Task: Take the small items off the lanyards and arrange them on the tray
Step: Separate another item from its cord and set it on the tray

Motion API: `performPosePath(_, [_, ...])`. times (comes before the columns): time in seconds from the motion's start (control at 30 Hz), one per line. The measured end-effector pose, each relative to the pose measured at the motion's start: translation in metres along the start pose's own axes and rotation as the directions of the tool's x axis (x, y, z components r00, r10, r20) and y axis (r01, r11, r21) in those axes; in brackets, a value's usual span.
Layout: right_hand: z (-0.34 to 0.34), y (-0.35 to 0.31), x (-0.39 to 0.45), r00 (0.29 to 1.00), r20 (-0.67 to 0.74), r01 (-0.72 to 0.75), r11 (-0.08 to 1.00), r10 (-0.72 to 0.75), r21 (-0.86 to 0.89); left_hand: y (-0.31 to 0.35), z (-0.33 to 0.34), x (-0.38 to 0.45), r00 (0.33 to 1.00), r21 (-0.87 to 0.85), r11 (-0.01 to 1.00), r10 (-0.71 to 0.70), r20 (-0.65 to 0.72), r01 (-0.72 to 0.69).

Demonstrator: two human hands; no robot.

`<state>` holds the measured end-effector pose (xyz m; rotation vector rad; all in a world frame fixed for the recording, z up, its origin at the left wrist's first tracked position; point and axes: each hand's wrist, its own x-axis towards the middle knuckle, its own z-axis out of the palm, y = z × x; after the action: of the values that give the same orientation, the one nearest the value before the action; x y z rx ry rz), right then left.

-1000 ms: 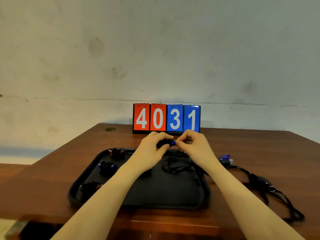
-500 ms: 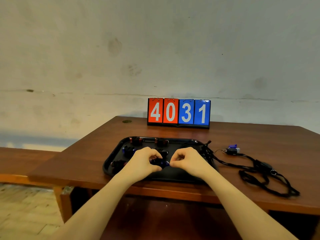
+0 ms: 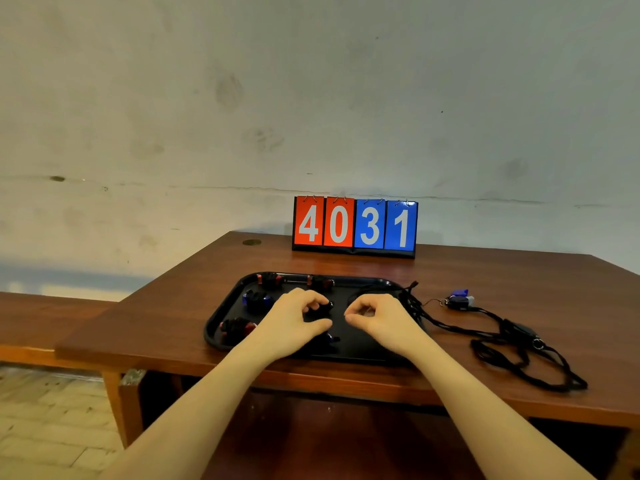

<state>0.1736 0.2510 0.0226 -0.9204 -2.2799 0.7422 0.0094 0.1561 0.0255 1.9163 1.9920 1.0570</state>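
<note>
Scuffed, stained plaster wall (image 3: 311,98) up at 12. Brown wooden table (image 3: 519,271) in front, lower bench (image 3: 52,323) at 9, pale tiled floor (image 3: 45,427) around 8.

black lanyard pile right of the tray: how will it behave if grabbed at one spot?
Probably floppy: the lanyard cords lie in slack, overlapping loops on the table. Lifting one strand would likely drag the tangle along. The blue item at their end would probably dangle.

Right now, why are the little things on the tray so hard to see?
Head view: the small items are dark on a black tray in dim light, so they blend. The left hand hides some. The wide lens makes them small and soft; the scoreboard reads clearly.
</note>
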Motion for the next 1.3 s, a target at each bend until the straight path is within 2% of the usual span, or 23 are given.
performPosePath(0.2, [-0.029,0.02,0.0,0.976,-0.215,-0.011,1.0,0.012,0.004,0.033,0.021,0.027,0.999,-0.052,0.998,0.042,0.025,-0.041])
performPosePath(0.4, [-0.066,0.068,0.005,0.923,-0.374,-0.162,0.975,0.094,-0.154,0.07,0.062,0.066,0.991,-0.078,0.991,0.116,0.06,-0.111])
performPosePath(0.6, [-0.097,0.113,0.021,0.915,-0.328,-0.344,0.879,0.234,-0.332,0.092,0.112,0.111,0.987,0.009,0.991,0.132,0.094,-0.133])
performPosePath(0.8, [-0.109,0.145,0.032,0.95,-0.262,-0.297,0.749,0.17,-0.592,0.098,0.15,0.15,0.98,0.173,0.972,0.136,0.148,-0.161])
performPosePath(0.97, [-0.11,0.152,0.034,0.963,-0.239,-0.253,0.738,0.127,-0.626,0.098,0.171,0.17,0.97,0.379,0.909,0.089,0.224,-0.171])
performPosePath(1.13, [-0.112,0.154,0.031,0.97,-0.234,-0.205,0.746,0.068,-0.633,0.1,0.175,0.169,0.973,0.372,0.917,0.066,0.223,-0.147])
performPosePath(1.3, [-0.115,0.144,0.027,0.943,-0.333,-0.199,0.808,0.004,-0.555,0.097,0.16,0.163,0.992,0.276,0.953,0.102,0.081,-0.121])
